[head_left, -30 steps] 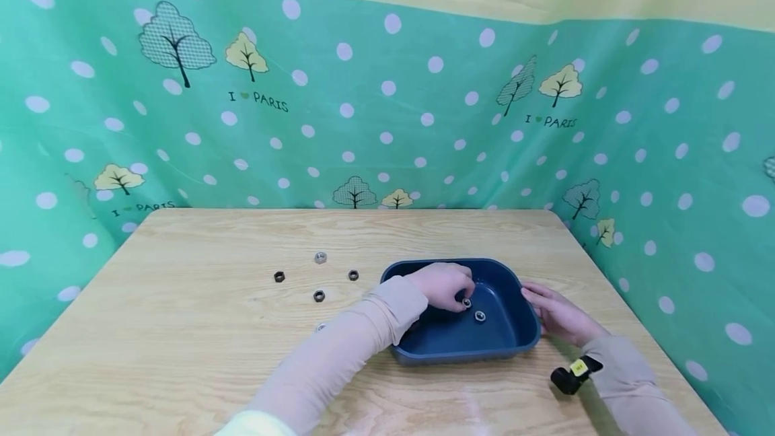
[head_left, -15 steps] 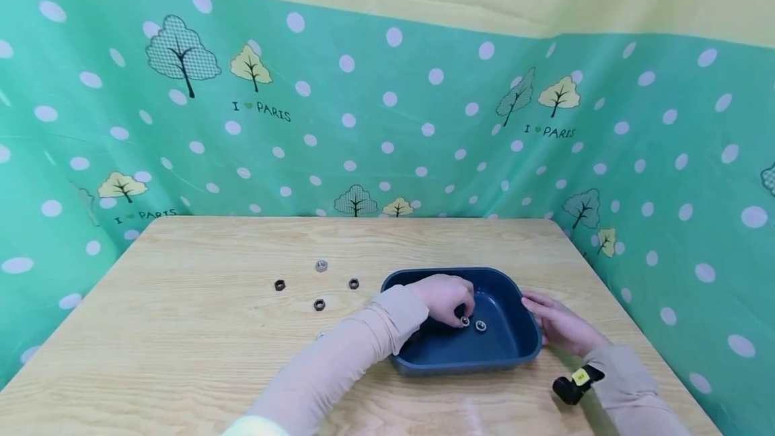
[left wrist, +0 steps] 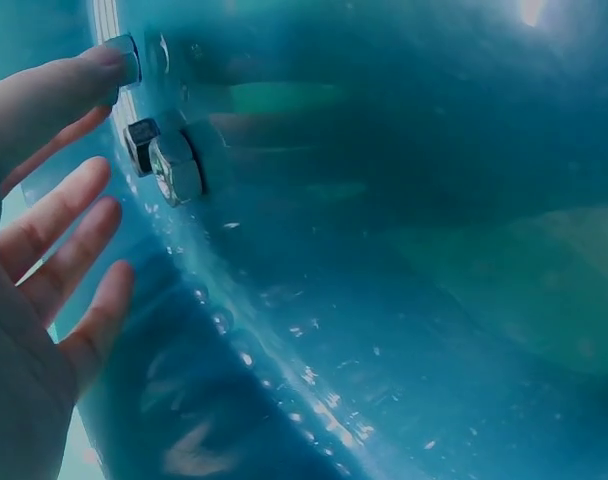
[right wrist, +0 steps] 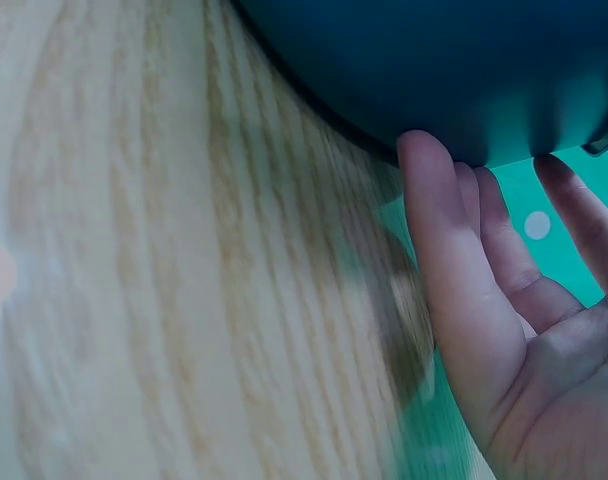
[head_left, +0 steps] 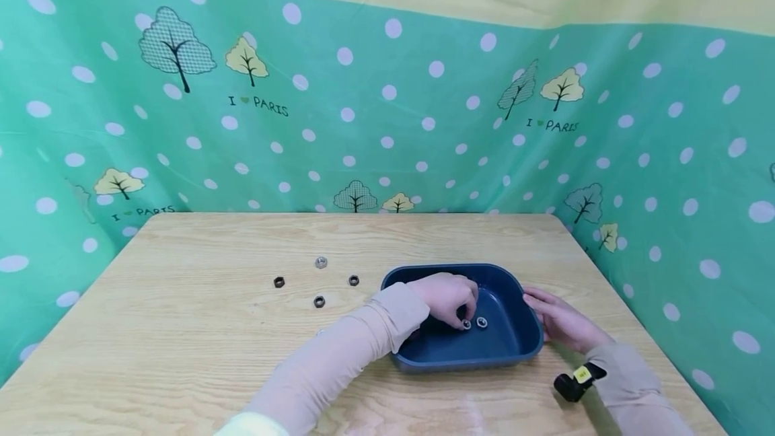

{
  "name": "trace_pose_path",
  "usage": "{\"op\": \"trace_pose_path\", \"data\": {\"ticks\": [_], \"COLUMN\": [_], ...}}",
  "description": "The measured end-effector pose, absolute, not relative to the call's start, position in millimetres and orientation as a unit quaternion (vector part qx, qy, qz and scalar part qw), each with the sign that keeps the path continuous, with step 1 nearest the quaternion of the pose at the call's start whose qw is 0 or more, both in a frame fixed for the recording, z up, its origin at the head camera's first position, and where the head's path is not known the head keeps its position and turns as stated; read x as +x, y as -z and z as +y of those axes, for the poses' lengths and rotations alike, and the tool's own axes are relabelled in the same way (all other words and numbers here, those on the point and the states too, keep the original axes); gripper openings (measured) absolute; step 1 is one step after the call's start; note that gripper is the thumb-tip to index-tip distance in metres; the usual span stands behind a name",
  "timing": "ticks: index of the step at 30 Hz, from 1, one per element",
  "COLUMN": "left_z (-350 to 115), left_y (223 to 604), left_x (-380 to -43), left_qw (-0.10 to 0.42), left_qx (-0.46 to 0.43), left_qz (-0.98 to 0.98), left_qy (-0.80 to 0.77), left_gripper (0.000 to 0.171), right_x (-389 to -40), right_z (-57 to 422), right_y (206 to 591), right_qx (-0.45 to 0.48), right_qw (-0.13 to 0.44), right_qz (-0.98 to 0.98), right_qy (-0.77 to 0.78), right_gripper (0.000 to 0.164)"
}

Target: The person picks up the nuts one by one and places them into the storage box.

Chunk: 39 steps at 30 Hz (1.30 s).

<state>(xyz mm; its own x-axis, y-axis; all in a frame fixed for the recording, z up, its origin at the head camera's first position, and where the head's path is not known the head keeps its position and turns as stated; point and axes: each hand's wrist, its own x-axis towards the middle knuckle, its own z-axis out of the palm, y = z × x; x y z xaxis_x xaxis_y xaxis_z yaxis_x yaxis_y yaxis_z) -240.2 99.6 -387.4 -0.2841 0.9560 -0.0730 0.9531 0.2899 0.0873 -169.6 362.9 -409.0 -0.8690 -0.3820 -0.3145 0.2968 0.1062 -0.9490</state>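
"Blue basin [head_left: 472, 365], one, right of centre in the head view, on a wood-grain table [head_left: 181, 342]. Contents?"

"One nut [left wrist: 130, 60], upper left of the left-wrist frame, pinched between thumb and forefinger of the left hand [head_left: 445, 296]; remaining fingers loosely spread. Two more nuts [left wrist: 178, 172], close together, just below it."

"And the right hand [head_left: 563, 321]?"

"At the basin's right side — fingers extended against the outer wall. Black wrist device [head_left: 570, 389], yellow label, lower right of the head view."

"Outside the basin?"

"Left of centre on the table: three dark nuts [head_left: 319, 297], one silver nut [head_left: 321, 262] above them; also a small bright piece [head_left: 320, 333] beside the left sleeve [head_left: 348, 352] — mostly hidden, kind unclear. Backdrop: green dotted cloth [head_left: 387, 116], printed with trees, yellow along the top edge."
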Motion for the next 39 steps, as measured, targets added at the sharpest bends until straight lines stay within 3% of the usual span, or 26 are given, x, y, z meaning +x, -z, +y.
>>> {"op": "trace_pose_path", "data": {"ticks": [4,22,32,39], "left_z": [99.0,99.6,98.2,98.1], "left_y": [387.3,389.2,387.3,385.8], "left_x": [-239.2,-240.2,-239.2,-240.0], "left_qw": [0.069,0.078,0.083,0.089], "left_qx": [0.592,0.585,0.583,0.582], "left_qz": [0.803,0.807,0.808,0.808], "left_qy": [-0.007,0.009,-0.006,-0.029], "left_gripper": [0.006,0.005,0.014,0.018], "right_x": [-170.8,-170.1,-170.5,-169.8], "right_z": [362.2,363.0,363.3,362.9], "right_y": [408.7,408.1,409.5,408.1], "right_qx": [-0.049,-0.044,-0.060,-0.030], "right_qw": [0.262,0.265,0.270,0.257], "right_qz": [0.684,0.683,0.673,0.693], "right_qy": [0.679,0.680,0.686,0.673], "right_gripper": [0.016,0.016,0.023,0.015]}}
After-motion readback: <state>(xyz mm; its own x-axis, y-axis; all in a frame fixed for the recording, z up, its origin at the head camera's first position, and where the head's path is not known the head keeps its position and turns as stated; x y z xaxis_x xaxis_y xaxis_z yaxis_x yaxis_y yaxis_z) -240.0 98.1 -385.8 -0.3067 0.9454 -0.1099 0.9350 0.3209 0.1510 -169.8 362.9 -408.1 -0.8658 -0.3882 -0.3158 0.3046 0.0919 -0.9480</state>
